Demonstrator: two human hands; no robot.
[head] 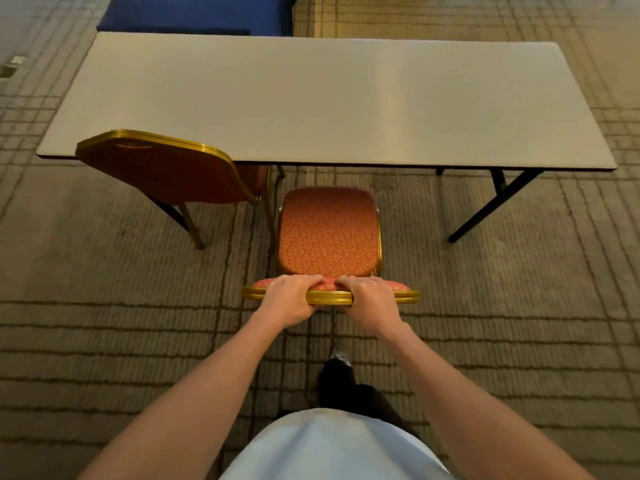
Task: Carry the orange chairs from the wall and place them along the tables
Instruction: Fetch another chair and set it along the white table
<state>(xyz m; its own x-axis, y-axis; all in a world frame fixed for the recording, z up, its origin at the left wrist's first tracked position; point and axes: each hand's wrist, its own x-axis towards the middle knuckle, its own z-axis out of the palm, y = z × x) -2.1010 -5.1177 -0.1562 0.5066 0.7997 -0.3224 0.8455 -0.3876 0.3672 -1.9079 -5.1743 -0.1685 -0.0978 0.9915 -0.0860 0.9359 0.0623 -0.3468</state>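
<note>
An orange patterned chair with a gold frame stands in front of me, facing the long white table. Its seat front lies just short of the table's near edge. My left hand and my right hand both grip the top rail of its backrest, side by side. A second orange chair stands to the left, its seat tucked under the table and its backrest towards me.
A blue-covered table sits behind the white one. The white table's black folding legs angle down at the right. Patterned carpet covers the floor all around. My own shoe shows below the chair.
</note>
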